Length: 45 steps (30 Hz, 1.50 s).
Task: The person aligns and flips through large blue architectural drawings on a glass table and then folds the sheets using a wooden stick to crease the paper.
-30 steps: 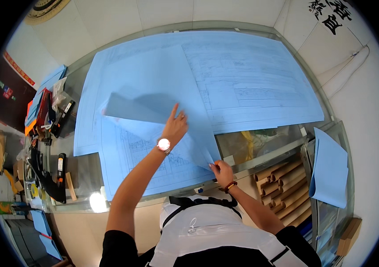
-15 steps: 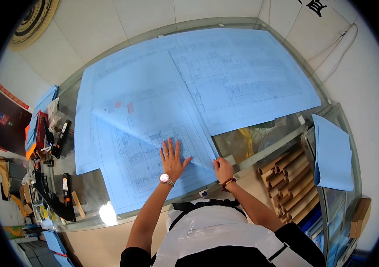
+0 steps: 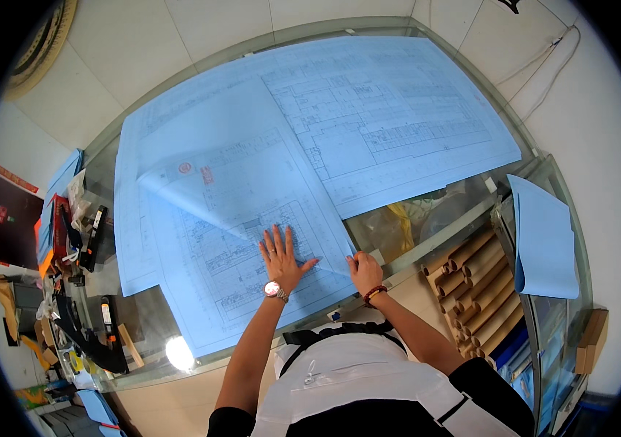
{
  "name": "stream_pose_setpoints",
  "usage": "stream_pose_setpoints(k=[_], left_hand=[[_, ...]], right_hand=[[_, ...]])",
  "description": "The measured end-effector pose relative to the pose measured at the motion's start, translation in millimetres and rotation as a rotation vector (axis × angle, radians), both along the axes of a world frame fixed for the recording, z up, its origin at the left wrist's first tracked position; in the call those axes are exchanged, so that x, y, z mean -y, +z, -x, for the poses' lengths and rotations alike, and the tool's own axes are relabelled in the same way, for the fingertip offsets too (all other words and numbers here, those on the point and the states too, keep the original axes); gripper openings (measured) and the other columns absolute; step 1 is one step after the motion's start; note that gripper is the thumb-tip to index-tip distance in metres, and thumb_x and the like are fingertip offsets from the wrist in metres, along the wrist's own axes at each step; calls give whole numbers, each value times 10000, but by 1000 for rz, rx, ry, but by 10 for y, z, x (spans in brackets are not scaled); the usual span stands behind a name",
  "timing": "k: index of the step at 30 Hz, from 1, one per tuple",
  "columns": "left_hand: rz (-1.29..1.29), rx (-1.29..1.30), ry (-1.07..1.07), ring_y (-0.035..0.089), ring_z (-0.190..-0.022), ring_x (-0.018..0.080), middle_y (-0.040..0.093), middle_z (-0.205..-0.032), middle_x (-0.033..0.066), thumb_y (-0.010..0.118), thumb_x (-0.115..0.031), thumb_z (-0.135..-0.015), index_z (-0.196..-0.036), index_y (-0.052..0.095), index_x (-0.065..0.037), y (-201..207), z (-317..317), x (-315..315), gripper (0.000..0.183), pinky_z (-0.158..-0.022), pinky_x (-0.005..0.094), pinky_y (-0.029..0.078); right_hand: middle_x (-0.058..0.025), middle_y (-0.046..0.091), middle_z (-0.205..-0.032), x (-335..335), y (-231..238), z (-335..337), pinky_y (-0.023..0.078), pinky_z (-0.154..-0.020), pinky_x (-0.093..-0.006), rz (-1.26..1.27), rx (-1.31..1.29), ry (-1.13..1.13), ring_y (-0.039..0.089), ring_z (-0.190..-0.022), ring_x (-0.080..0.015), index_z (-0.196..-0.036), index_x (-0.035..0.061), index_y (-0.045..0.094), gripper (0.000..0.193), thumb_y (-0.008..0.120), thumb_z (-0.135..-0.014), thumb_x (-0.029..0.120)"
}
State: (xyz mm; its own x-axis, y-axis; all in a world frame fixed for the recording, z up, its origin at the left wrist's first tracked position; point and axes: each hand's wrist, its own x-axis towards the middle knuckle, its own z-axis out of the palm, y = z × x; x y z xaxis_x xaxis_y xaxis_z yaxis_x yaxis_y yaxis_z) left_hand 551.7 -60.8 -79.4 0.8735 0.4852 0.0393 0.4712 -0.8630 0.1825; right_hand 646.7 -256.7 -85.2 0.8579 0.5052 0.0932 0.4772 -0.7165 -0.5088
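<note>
Left hand (image 3: 281, 256) has slid down, fingers spread flat pressing the folded blueprint (image 3: 237, 218); right hand (image 3: 365, 271) pinches its corner, fold half creased, bench (image 3: 143, 320) edge near.

Blueprint sheets (image 3: 266, 182) – pale blue w/ fine dark linework, red stamps; cardboard tubes (image 3: 478, 291) – tan.

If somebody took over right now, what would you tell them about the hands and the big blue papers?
Left hand: open, pressed flat on the folded blueprint sheet.
Right hand: fingers on that sheet's near right corner.
The sheets lie spread on the glass table; a second large blueprint lies flat behind.
Done: the top sheet is folded over, with a diagonal crease.
Left: the fold is not yet pressed flat at its far left end.
</note>
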Motion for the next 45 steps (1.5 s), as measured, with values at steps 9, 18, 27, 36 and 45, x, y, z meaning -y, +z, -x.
stream_pose_setpoints(k=[9,18,27,36,45], left_hand=[[-234,-191,-7,76,-1334,458,81,-1456,261,515,-753,-653,-1424,132,-44,34,-63,12,1115,-1041,605,107],[-42,-77,6,67,-1345,434,88,-1460,250,508,-750,-659,-1425,139,-51,57,-67,-33,1100,-1054,576,106],[8,46,55,120,-1369,294,150,-1471,173,410,-551,-865,-1405,149,10,-52,339,-1197,821,-1104,440,124],[-84,71,290,157,-1358,316,166,-1464,188,335,-513,-907,-1400,171,12,-278,816,-3587,739,-1094,446,142],[19,-182,497,116,-1365,335,100,-1479,188,358,-606,-862,-1427,103,-51,-49,877,-4679,832,-1070,522,149]], right_hand=[[-132,398,-1343,-214,140,333,233,-1070,-395,44,27,749,340,-1268,-260,-1349,42,300,528,451,-909,293],[-96,380,-1373,741,142,190,244,-1075,-349,285,-122,646,307,-1299,-182,-1370,63,282,562,476,-903,308],[-116,427,-1334,640,258,235,261,-1068,-383,287,-167,587,339,-1283,-229,-1372,87,287,589,539,-867,254],[-164,430,-1320,463,413,252,289,-1044,-424,313,-203,597,368,-1255,-297,-1358,48,304,617,568,-852,284],[-155,417,-1324,452,419,256,325,-1010,-434,275,-148,607,395,-1229,-288,-1366,75,302,621,573,-850,289]])
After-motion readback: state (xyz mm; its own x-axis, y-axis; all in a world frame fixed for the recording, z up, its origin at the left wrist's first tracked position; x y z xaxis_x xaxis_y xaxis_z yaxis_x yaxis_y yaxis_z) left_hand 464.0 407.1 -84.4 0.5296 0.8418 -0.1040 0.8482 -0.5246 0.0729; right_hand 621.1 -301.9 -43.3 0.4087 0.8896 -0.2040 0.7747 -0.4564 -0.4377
